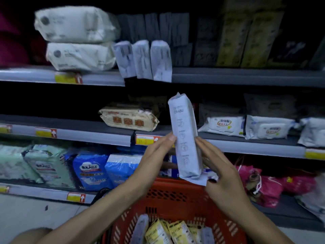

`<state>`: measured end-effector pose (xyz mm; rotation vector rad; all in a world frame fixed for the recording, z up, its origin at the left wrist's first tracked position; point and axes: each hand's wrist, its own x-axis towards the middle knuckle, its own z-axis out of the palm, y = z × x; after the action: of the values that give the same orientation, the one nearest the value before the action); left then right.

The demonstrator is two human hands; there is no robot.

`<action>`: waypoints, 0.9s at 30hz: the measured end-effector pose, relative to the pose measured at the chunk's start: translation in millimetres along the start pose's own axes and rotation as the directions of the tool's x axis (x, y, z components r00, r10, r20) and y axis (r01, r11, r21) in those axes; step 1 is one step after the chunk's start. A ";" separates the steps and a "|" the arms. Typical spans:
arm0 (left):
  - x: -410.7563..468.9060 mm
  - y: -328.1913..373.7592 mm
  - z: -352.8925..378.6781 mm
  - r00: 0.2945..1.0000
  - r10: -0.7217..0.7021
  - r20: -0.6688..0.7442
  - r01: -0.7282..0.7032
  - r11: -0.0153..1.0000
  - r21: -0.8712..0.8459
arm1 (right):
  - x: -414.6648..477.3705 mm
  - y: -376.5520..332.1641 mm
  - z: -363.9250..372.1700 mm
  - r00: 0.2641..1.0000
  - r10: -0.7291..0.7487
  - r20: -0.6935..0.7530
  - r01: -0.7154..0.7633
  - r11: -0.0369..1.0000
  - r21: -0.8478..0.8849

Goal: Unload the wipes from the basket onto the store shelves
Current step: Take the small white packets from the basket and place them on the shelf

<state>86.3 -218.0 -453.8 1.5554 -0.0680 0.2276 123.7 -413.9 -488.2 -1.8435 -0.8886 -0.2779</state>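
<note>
I hold a pale lilac wipes pack (185,138) upright on its narrow end, above the far rim of the red basket (172,194). My left hand (156,155) presses its left side and my right hand (219,169) grips its right side and lower corner. Three matching lilac packs (143,60) stand side by side on the upper shelf (246,76), overhanging its edge. Inside the basket lie several yellow packs (168,231) and two more lilac ones (140,228).
The middle shelf (70,132) carries a tan wipes pack (129,118) and white wipes packs (246,126) to the right. Big white bundles (77,39) are stacked at upper left. Blue and green diaper bags (88,169) fill the lower shelf; pink bags (274,187) lie at right.
</note>
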 end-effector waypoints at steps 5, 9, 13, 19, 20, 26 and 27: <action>16.3 36.3 -7.8 0.986 0.148 0.077 -0.159 0.973 0.165 | 37.1 -39.6 -22.1 0.994 0.019 -0.104 0.012 0.958 0.286; 29.2 65.1 -9.1 0.954 0.245 0.174 -0.288 0.914 0.287 | 74.0 -66.3 -33.2 0.986 -0.032 -0.163 0.087 0.937 0.338; 55.1 98.1 -12.4 0.913 0.382 0.144 -0.408 0.838 0.362 | 113.2 -82.7 -36.3 0.976 -0.083 -0.200 0.154 0.917 0.368; 101.2 146.6 -28.3 0.856 0.510 0.087 -0.467 0.688 0.555 | 186.0 -92.7 -41.2 0.958 -0.132 -0.256 0.217 0.915 0.341; 108.9 150.9 -30.2 0.838 0.545 0.028 -0.441 0.648 0.621 | 198.9 -88.5 -39.3 0.952 -0.124 -0.279 0.211 0.928 0.306; 128.1 144.0 -20.5 0.720 0.642 -0.265 0.060 0.323 0.945 | 241.4 -46.8 -2.4 0.939 0.074 -0.337 -0.054 0.996 0.069; 129.1 142.1 -19.5 0.714 0.647 -0.269 0.068 0.318 0.946 | 240.8 -43.6 1.8 0.934 0.082 -0.347 -0.070 0.996 0.048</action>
<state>183.9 -185.6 -290.5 2.5296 0.3679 1.3289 262.1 -295.7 -324.6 -1.7216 -0.5706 -0.5197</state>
